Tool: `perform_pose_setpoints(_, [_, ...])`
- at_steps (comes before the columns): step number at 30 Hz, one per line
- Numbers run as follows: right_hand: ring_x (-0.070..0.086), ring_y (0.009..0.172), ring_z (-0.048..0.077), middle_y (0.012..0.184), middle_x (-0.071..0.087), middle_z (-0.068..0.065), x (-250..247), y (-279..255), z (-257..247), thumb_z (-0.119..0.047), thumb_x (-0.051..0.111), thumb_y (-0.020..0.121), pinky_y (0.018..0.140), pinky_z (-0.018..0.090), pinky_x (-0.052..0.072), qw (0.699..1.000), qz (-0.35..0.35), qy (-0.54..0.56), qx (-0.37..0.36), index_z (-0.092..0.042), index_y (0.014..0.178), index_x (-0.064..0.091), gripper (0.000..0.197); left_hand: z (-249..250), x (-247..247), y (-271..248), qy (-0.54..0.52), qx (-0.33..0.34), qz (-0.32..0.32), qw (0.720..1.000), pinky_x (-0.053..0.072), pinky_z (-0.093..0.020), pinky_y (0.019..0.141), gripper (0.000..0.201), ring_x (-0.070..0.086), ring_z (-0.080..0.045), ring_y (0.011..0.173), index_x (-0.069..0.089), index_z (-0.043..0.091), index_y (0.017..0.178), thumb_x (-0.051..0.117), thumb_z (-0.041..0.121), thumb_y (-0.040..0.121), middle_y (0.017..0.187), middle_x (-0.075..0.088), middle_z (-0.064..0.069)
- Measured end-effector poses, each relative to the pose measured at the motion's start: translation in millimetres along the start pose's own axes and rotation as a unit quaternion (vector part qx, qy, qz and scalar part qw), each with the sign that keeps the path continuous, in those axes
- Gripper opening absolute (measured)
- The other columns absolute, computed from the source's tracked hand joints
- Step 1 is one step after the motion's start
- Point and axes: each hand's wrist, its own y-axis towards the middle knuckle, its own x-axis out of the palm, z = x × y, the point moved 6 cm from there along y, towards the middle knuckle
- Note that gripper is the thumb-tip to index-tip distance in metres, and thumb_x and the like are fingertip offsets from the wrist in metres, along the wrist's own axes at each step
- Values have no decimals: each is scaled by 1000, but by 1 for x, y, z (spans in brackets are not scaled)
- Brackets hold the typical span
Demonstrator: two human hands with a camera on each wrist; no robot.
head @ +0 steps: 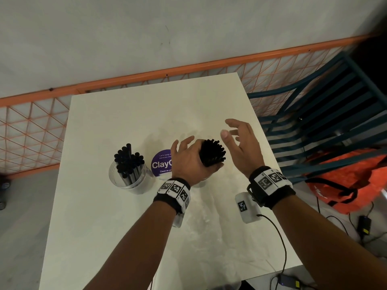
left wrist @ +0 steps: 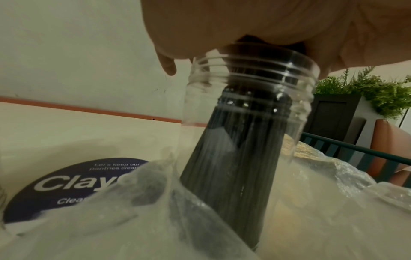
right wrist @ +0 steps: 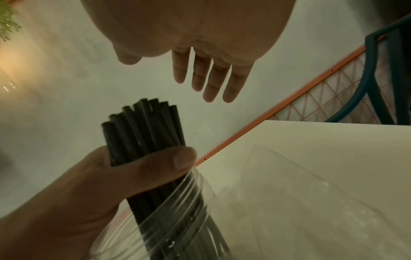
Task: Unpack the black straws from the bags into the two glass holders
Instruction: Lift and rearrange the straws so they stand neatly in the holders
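My left hand grips a bundle of black straws upright, the thumb curled round it in the right wrist view. The lower ends of the straws stand inside a clear glass holder, which the hand hides in the head view. My right hand hovers just right of the bundle with its fingers spread, touching nothing. The other glass holder stands to the left, filled with black straws. Empty clear plastic bags lie crumpled on the white table around the held holder.
A round purple sticker lies between the two holders. An orange mesh fence runs behind the table. A dark blue slatted chair and an orange bag are at the right, with cables on the floor.
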Motion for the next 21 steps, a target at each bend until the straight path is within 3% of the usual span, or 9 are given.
perform_pose_setpoints(5, [56, 108, 6, 133, 49, -8, -11, -1, 8, -67, 39, 88, 86, 27, 49, 1000, 2, -5, 13, -30, 131, 48, 58, 1, -2, 0, -13, -9, -7, 1000, 17, -54, 119, 100, 41, -19, 139, 45, 33, 135, 67, 84, 52, 132, 60, 13])
perform_pose_setpoints(12, [54, 102, -4, 129, 48, -13, -16, -7, 11, -67, 40, 87, 80, 17, 45, 1000, 5, -1, 18, -30, 130, 49, 57, -1, -10, -3, -57, -35, -31, 997, 14, -53, 121, 136, 41, -16, 139, 16, 32, 150, 65, 92, 39, 143, 52, 7])
perform_pose_setpoints(18, [51, 101, -12, 127, 47, -11, -31, -19, 20, -56, 46, 95, 81, 17, 44, 999, 21, 11, 40, -27, 130, 50, 46, -7, -22, -9, -111, -42, -16, 993, 18, -52, 120, 145, 40, -14, 138, 12, 29, 154, 74, 85, 35, 146, 48, 13])
perform_pose_setpoints(21, [55, 96, -2, 126, 51, -6, -43, -35, 39, -56, 50, 93, 77, 20, 46, 996, 26, -28, 77, -26, 129, 50, 47, -20, -30, -28, -174, -34, 25, 984, 32, -45, 114, 134, 44, -17, 134, 19, 25, 153, 72, 84, 45, 147, 48, 7])
